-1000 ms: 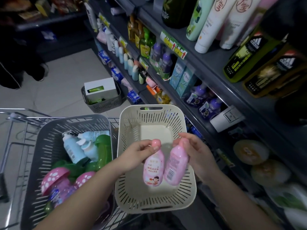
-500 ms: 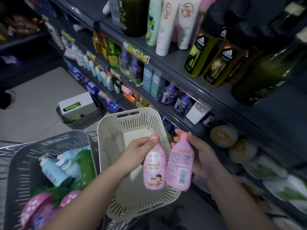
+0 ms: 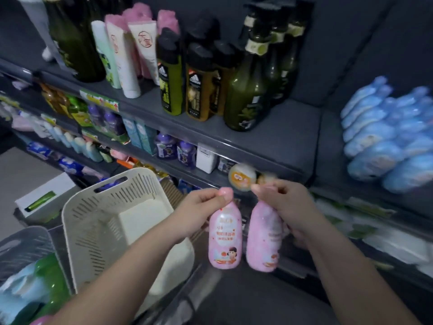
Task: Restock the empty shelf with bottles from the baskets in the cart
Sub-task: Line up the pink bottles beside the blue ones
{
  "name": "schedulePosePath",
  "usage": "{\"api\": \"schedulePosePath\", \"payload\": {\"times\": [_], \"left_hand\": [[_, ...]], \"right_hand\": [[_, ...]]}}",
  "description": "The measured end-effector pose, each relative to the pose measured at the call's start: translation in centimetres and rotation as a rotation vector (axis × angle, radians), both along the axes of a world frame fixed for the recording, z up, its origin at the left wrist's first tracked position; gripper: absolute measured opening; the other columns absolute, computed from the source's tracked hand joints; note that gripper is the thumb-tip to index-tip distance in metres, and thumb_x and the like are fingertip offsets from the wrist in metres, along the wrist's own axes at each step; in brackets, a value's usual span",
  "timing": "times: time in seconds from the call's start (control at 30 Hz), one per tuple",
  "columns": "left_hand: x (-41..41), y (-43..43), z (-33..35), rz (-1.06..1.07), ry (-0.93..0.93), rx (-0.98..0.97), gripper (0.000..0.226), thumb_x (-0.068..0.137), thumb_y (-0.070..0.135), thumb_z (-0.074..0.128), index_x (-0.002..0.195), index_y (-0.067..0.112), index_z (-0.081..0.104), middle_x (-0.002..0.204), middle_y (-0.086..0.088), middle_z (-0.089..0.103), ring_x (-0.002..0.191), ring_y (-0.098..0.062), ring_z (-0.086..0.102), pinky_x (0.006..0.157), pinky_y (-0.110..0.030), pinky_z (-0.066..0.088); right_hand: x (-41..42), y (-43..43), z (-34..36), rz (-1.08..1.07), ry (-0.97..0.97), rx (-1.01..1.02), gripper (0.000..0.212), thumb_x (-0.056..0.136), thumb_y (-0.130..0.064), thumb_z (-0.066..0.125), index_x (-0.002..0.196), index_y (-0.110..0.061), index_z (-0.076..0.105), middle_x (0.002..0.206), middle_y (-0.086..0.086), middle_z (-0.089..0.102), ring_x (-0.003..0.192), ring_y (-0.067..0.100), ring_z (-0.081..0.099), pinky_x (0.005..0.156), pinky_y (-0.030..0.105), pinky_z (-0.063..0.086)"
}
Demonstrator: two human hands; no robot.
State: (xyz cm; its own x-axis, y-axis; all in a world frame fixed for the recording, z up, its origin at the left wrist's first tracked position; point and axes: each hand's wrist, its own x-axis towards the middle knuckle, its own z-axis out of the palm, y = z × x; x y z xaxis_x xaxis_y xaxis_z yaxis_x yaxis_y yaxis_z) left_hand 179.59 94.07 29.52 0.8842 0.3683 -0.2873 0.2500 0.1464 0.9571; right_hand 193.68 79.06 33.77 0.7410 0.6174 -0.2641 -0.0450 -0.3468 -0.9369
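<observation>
The left hand [image 3: 199,207] pinches the rounded pink cap of a small pink plastic bottle with a cartoon-child label [image 3: 225,238], thumb and fingertips closed on the top so the body hangs free below. The right hand [image 3: 288,207] is curled round the neck and shoulder of a second pink plastic bottle [image 3: 263,240], its print blurred. Both bottles hang upright, caps up, long axes near vertical, just beside each other and apparently not touching.

Taking the front tall dark green glass-look pump bottle [image 3: 246,97] as landmark: both hands and their bottles are well below it, the right one almost straight under it and the left a little to its left. The bare stretch of dark grey shelf board [image 3: 293,132], probably the spot to fill, begins just right of the pump bottle. The cream slotted plastic basket [image 3: 93,231] sits below and far left of it.

So the target lies up and slightly right of both grips. The right hand is nearer and will likely place first. Since the bottles already stand base-down, a lift and forward reach should do, without turning them.
</observation>
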Motion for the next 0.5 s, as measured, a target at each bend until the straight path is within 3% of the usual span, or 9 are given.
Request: {"api": "schedulePosePath", "payload": {"times": [0.1, 0.27, 0.4, 0.5], "left_hand": [[3.0, -3.9, 1.0, -0.086, -0.033, -0.013, 0.034, 0.092, 0.04, 0.063, 0.081, 0.008, 0.066, 0.075, -0.017, 0.056, 0.067, -0.027, 0.054, 0.062, -0.035, 0.041], [7.3, -10.8, 2.8, -0.23, -0.08, 0.009, 0.066, 0.081, 0.053, 0.067, 0.096, -0.011, 0.059, 0.084, -0.021, 0.058, 0.076, -0.029, 0.054, 0.072, -0.043, 0.039], [10.5, -16.4, 4.3, -0.299, -0.08, 0.035, 0.059, 0.082, 0.053, 0.067, 0.1, -0.004, 0.062, 0.083, -0.017, 0.057, 0.075, -0.028, 0.052, 0.07, -0.041, 0.038], [12.4, -20.2, 5.4, -0.305, -0.082, 0.066, 0.037, 0.092, 0.038, 0.065, 0.099, 0.001, 0.065, 0.076, -0.008, 0.059, 0.064, -0.017, 0.056, 0.061, -0.028, 0.043]], "right_hand": [[1.8, -4.7, 0.8, -0.043, -0.079, -0.031, 0.042, 0.081, -0.03, 0.078, 0.076, 0.008, 0.061, 0.061, 0.007, 0.055, 0.052, 0.012, 0.05, 0.047, 0.021, 0.039], [5.1, -12.7, 2.6, -0.07, -0.194, -0.144, 0.048, 0.08, -0.039, 0.076, 0.063, -0.001, 0.054, 0.054, 0.001, 0.049, 0.046, 0.009, 0.044, 0.046, 0.022, 0.036], [7.0, -18.6, 3.9, -0.121, -0.207, -0.177, 0.047, 0.078, -0.042, 0.078, 0.055, -0.016, 0.046, 0.049, -0.004, 0.04, 0.045, 0.01, 0.037, 0.042, 0.02, 0.031], [8.0, -22.6, 4.3, -0.152, -0.18, -0.175, 0.05, 0.074, -0.045, 0.081, 0.055, -0.011, 0.049, 0.053, 0.001, 0.043, 0.049, 0.013, 0.039, 0.048, 0.022, 0.032]]}}
